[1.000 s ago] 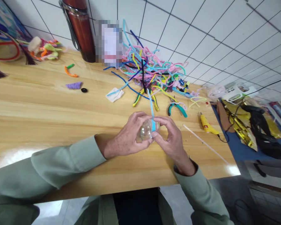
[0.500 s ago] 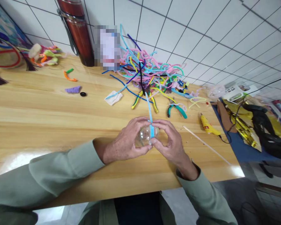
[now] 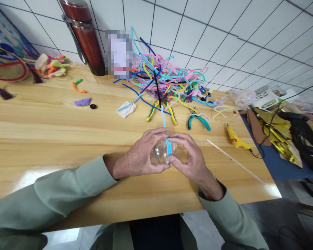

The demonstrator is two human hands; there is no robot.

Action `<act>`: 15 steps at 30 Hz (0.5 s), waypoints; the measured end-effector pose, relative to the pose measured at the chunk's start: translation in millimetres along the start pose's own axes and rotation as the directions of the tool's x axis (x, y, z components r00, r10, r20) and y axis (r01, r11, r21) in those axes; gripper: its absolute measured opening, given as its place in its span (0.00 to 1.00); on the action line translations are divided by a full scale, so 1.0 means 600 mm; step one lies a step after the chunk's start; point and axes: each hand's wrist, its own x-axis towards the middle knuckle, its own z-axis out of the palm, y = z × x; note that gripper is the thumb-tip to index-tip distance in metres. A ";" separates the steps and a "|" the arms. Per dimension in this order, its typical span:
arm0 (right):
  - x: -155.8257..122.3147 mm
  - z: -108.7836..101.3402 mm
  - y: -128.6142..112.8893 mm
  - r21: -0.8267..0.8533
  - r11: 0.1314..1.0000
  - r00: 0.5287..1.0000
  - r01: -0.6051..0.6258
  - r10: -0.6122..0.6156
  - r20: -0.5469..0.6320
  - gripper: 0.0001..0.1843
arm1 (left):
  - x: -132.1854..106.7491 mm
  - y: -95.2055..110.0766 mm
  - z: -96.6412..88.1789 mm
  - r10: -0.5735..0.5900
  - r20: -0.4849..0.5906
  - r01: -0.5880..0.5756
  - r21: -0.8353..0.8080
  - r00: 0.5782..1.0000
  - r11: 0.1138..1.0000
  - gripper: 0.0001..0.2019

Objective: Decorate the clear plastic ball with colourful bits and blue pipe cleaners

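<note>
Between my two hands, just above the wooden table, lies a small clear bottle (image 3: 159, 152) on its side, neck to the right. A light-blue pipe cleaner (image 3: 169, 147) is wrapped around it near the neck, and its free end sticks out away from me. My left hand (image 3: 143, 152) curves around the bottle's rounded left end, thumb below and fingers above. With thumb and fingertips, my right hand (image 3: 189, 156) presses on the blue wrap. Fingers partly hide where the pipe cleaner leaves the bottle.
A heap of coloured pipe cleaners (image 3: 169, 74) lies by the wall, with yellow-handled pliers (image 3: 152, 111) and teal-handled pliers (image 3: 202, 122) before it. A yellow glue gun (image 3: 236, 137) and a clear glue stick (image 3: 232, 159) are at right. A dark red thermos (image 3: 85, 41) stands behind.
My hands keep nearly the same hold on the bottle and wrap. The blue free end tilts slightly more to the left, and the whole view has shifted a little.
</note>
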 end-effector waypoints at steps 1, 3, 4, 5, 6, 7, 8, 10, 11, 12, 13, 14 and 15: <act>-0.001 0.001 0.001 0.013 1.000 1.000 -0.008 0.008 0.001 0.26 | 0.000 0.000 0.000 0.006 -0.004 -0.006 0.000 1.000 1.000 0.41; -0.004 0.002 0.004 0.053 0.997 0.999 -0.049 0.048 0.010 0.31 | -0.001 0.001 0.001 0.013 -0.016 -0.013 -0.004 1.000 1.000 0.41; -0.006 0.002 0.006 0.084 0.993 0.996 -0.083 0.081 0.027 0.34 | -0.002 0.003 0.002 0.013 -0.019 -0.013 -0.005 1.000 1.000 0.41; -0.008 0.001 0.008 0.123 0.984 0.991 -0.127 0.121 0.057 0.36 | -0.002 0.004 0.002 0.012 -0.019 -0.012 -0.003 1.000 1.000 0.40; -0.009 0.000 0.010 0.166 0.970 0.981 -0.179 0.163 0.103 0.39 | -0.003 0.006 0.002 0.014 -0.018 -0.014 0.000 1.000 1.000 0.40; -0.010 -0.002 0.012 0.209 0.949 0.966 -0.235 0.204 0.161 0.40 | -0.003 0.008 0.003 0.018 -0.017 -0.018 0.004 1.000 1.000 0.40; -0.010 -0.004 0.014 0.249 0.925 0.946 -0.287 0.233 0.224 0.42 | -0.004 0.010 0.003 0.021 -0.014 -0.020 0.008 1.000 1.000 0.39; -0.009 -0.007 0.016 0.305 0.882 0.907 -0.360 0.255 0.334 0.44 | -0.005 0.013 0.003 0.025 -0.013 -0.025 0.019 1.000 1.000 0.39; -0.008 -0.008 0.017 0.321 0.869 0.895 -0.378 0.253 0.368 0.46 | -0.005 0.014 0.003 0.029 -0.013 -0.028 0.024 1.000 0.999 0.39; -0.007 -0.009 0.017 0.331 0.863 0.889 -0.382 0.246 0.385 0.47 | -0.006 0.015 0.004 0.031 -0.010 -0.031 0.031 0.999 0.999 0.39; -0.006 -0.009 0.017 0.336 0.862 0.889 -0.380 0.240 0.389 0.48 | -0.007 0.015 0.004 0.031 -0.007 -0.031 0.038 0.999 0.999 0.39; -0.005 -0.009 0.016 0.336 0.864 0.893 -0.374 0.238 0.383 0.48 | -0.008 0.015 0.004 0.034 -0.003 -0.033 0.044 0.999 0.998 0.40; -0.004 -0.008 0.016 0.333 0.870 0.900 -0.365 0.237 0.367 0.49 | -0.008 0.014 0.005 0.039 -0.001 -0.039 0.051 0.999 0.998 0.41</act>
